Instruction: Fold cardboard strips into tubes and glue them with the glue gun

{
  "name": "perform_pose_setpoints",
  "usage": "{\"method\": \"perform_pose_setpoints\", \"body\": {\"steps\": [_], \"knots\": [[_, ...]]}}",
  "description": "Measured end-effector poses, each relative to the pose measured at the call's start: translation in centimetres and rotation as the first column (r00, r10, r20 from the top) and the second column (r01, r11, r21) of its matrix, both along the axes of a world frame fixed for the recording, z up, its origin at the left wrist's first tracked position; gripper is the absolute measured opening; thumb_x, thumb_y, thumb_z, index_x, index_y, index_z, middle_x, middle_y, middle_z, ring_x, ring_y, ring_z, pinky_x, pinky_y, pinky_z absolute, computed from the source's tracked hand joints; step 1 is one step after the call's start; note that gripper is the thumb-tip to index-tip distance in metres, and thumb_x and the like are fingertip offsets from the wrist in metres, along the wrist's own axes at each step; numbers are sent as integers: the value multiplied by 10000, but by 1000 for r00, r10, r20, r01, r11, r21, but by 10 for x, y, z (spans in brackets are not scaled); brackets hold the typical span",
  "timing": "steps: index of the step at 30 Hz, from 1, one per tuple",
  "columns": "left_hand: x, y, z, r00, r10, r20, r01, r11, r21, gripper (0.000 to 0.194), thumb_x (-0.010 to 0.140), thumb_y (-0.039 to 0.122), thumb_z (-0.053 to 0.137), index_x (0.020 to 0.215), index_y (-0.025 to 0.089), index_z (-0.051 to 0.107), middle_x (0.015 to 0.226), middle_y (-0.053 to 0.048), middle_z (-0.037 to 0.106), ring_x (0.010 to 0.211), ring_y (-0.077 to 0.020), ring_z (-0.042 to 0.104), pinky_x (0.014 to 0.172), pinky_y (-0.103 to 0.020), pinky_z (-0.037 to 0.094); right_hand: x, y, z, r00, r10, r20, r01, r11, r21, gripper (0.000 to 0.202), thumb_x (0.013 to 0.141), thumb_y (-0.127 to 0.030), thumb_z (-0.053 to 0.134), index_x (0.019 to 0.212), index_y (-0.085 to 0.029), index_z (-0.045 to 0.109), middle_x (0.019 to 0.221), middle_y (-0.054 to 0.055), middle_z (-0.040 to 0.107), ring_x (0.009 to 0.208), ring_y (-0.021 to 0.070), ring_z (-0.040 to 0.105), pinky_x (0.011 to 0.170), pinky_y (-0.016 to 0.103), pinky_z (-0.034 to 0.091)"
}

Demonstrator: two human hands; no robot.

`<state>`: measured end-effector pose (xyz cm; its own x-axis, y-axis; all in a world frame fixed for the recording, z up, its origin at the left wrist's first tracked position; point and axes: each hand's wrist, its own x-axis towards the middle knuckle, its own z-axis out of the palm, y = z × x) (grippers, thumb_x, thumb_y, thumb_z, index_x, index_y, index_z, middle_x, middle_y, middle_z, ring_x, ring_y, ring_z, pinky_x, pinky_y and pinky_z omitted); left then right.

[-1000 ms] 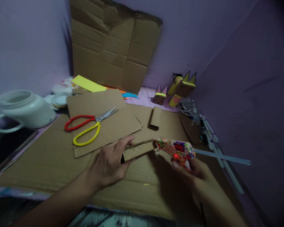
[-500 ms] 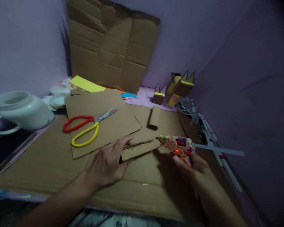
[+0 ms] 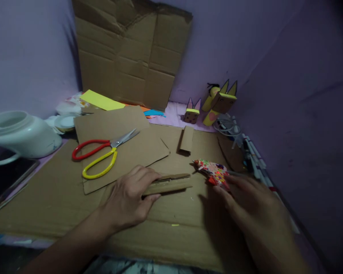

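"Where the left hand is concerned, what is its condition?"

"Thumb and fingers closed on a folded cardboard piece, low over the cardboard mat."

"And the right hand?"

"Fingers gripping a floral-patterned glue gun, its nozzle apart from the folded piece."

"Surroundings?"

"Scissors, blades slightly parted, lie on a flat cardboard sheet beyond the left hand. A second folded piece rests on the mat beyond the glue gun. A white pot stands at far left."
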<state>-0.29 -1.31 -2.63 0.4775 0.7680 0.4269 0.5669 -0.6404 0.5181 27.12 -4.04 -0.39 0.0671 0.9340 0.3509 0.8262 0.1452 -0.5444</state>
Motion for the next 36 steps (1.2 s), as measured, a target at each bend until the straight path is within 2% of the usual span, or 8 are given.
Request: {"method": "perform_pose_setpoints", "body": {"steps": [2, 4, 7, 13, 18, 26, 36], "knots": [[0, 1, -1, 1000, -9, -3, 9, 1000, 17, 363, 738, 112, 613, 1086, 180, 536, 1007, -77, 605, 935, -231, 544, 767, -376, 479, -16, 1, 1, 974, 172, 147, -187, 978, 97, 283, 771, -277, 641, 1045, -211, 619, 1039, 95, 638, 981, 269, 542, 858, 439, 420], [-1, 1, -2, 1000, 5, -8, -5, 999, 42, 364, 744, 117, 614, 1095, 184, 546, 1015, -81, 595, 936, -233, 541, 761, -377, 479, -31, 8, -2, 904, 367, 219, -397, 911, 114, 340, 776, -190, 628, 1110, -206, 571, 1093, 86, 633, 1048, 254, 516, 912, 443, 409], [-2, 0, -3, 1000, 20, 6, -21, 998, 67, 363, 744, 130, 622, 1099, 178, 559, 1003, -90, 580, 915, -234, 541, 735, -374, 483, -46, 21, -11, 843, 491, 220, -517, 852, 81, 351, 762, -143, 619, 1102, -202, 556, 1072, 81, 640, 1027, 247, 526, 903, 461, 419], [-1, 0, -1, 999, 25, 21, -27, 998, 57, 386, 731, 105, 619, 1098, 201, 546, 990, -73, 586, 903, -224, 549, 737, -357, 482, -49, 26, -13, 838, 505, 206, -525, 850, 54, 253, 756, -124, 581, 1001, -186, 558, 980, 79, 642, 900, 234, 560, 865, 450, 413], [0, 1, -1, 999, 6, 41, -9, 997, 78, 282, 734, 97, 612, 992, 186, 539, 930, -63, 605, 881, -220, 552, 751, -359, 476, -52, 23, -8, 845, 501, 185, -514, 858, 22, 158, 781, -150, 543, 932, -190, 566, 929, 66, 632, 837, 226, 549, 765, 397, 417], [1, 1, 1, 1000, 14, 13, -14, 998, 57, 255, 713, 85, 580, 949, 165, 526, 918, -83, 596, 874, -237, 554, 736, -379, 476, -53, 21, -9, 872, 479, 98, -481, 877, -1, 229, 697, -140, 597, 918, -183, 557, 913, 57, 607, 848, 222, 534, 736, 366, 400], [0, -3, 0, 1000, -16, 14, 16, 999, 39, 225, 685, 64, 594, 886, 153, 549, 918, -89, 580, 859, -233, 539, 708, -370, 459, -56, 16, -10, 874, 472, 112, -471, 881, -36, 206, 685, -121, 592, 884, -173, 598, 907, 58, 624, 836, 227, 525, 729, 375, 402]]}}
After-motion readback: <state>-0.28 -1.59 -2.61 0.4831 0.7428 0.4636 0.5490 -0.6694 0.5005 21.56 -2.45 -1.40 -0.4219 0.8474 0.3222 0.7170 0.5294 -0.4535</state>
